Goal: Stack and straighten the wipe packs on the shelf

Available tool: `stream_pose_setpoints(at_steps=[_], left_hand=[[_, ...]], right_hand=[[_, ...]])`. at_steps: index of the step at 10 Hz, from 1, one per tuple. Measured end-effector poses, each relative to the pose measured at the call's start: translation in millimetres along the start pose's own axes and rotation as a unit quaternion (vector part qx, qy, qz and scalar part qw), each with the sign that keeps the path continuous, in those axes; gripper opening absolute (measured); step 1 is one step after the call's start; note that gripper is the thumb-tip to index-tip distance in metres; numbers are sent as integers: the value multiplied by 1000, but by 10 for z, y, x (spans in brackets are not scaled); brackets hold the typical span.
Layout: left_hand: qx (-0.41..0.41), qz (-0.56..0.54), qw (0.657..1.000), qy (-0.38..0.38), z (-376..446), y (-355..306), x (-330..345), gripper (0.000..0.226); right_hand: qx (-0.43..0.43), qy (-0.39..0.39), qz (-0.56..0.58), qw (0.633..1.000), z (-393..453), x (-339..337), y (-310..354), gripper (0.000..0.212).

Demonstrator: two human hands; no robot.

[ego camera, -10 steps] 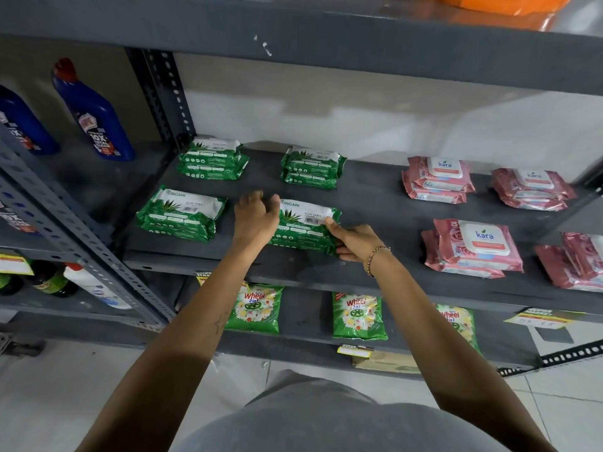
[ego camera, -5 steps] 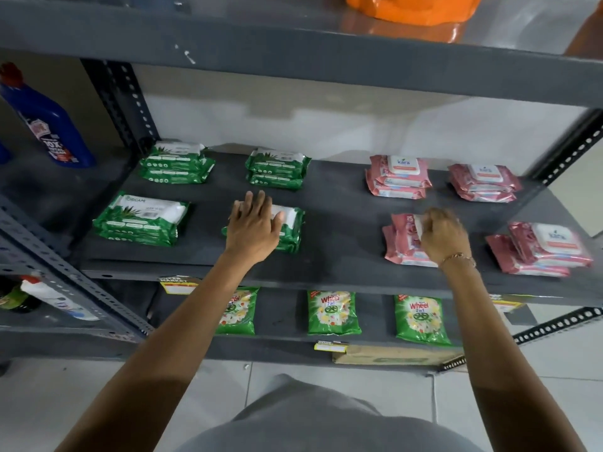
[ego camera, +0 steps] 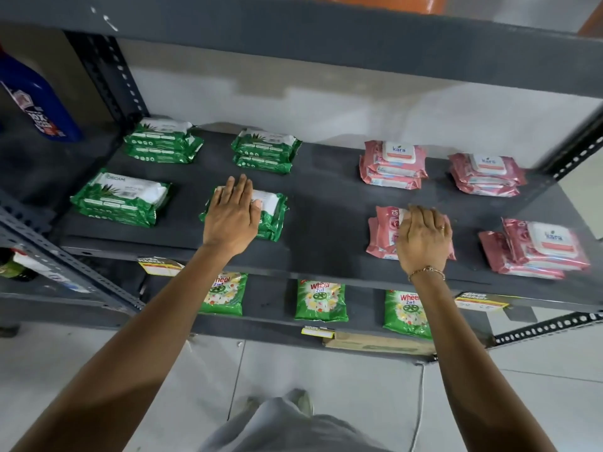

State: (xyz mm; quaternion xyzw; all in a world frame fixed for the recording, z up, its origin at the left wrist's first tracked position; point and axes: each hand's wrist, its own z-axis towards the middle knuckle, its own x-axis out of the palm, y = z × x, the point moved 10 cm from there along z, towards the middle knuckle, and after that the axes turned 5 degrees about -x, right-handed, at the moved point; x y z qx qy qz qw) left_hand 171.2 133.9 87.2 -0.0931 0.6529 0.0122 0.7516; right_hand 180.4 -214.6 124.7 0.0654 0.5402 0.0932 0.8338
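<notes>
Grey shelf (ego camera: 326, 203), front row: left hand (ego camera: 232, 214) lies flat and open on the green wipe stack (ego camera: 273, 213), pinning it square; right hand (ego camera: 424, 238) cups over the pink wipe stack (ego camera: 383, 233), fingers curled, likely nudging its crooked packs into line.

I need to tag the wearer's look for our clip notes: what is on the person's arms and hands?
Both forearms are bare, no sleeves or gloves. The right hand has a ring on one finger, with a thin gold-coloured chain bracelet at the wrist. The left hand wears nothing visible.
</notes>
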Motion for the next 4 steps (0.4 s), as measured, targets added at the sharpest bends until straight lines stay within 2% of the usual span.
stream_pose_setpoints(at_steps=[1, 2, 3, 4], left_hand=[[-5, -2, 1000, 7, -4, 13, -11, 57], [3, -4, 1000, 14, -65, -7, -14, 58], [-2, -10, 998, 66, -16, 13, -2, 61], [7, 13, 999, 48, -73, -80, -172, 63]], right_hand=[[2, 4, 1, 1000, -23, 20, -19, 40], [1, 45, 8, 999, -4, 68, -14, 45], [4, 90, 34, 995, 67, 45, -26, 47], [-11, 8, 32, 999, -149, -277, 120, 48]])
